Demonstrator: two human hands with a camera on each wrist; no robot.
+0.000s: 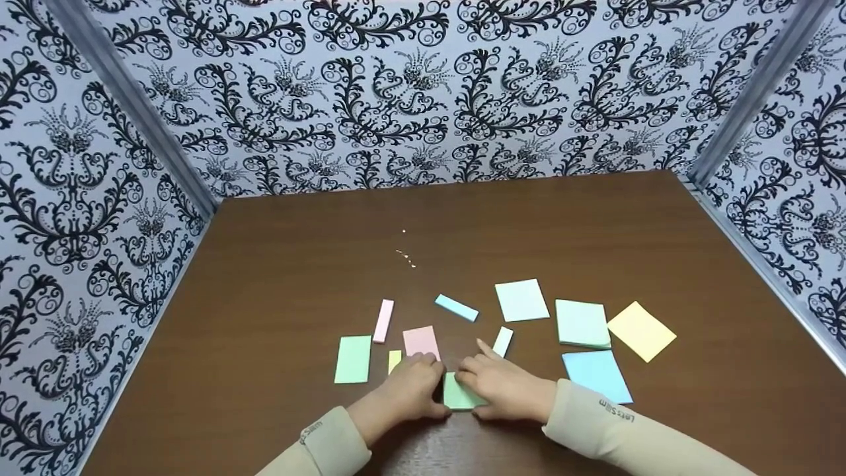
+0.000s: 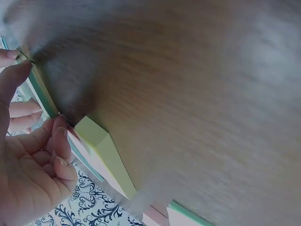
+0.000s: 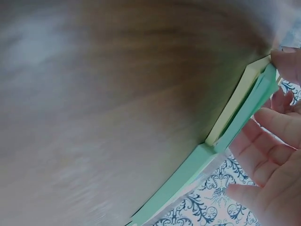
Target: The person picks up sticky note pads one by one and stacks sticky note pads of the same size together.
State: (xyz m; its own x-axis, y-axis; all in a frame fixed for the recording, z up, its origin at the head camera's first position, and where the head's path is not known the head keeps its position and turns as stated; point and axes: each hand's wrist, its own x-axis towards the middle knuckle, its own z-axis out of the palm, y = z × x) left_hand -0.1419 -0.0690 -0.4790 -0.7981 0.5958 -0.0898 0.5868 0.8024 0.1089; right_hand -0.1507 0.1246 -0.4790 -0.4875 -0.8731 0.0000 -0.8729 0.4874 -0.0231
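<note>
A light-green rectangular paper pad [image 1: 461, 395] lies between the two bare hands, the left hand [image 1: 411, 389] pinching its left end between thumb and bent fingers, the right hand [image 1: 500, 383] holding its right end, thumb on the near side and fingers on the far side. In the right wrist view a pale-yellow paper layer [image 3: 233, 104] shows under the green, a narrow gap between them. Just beyond the left hand's knuckles lies a pink rectangular paper pad [image 1: 421, 341]; left of these are a narrow yellow paper strip pad [image 1: 394, 359] and, further out, a second green rectangular pad [image 1: 353, 359]. A narrow whitish paper strip pad [image 1: 503, 342] sits just beyond the right hand. Right of that hand, past the wrist, lies a blue square paper pad [image 1: 597, 377] on the brown wood-grain tabletop [image 1: 297, 264].
</note>
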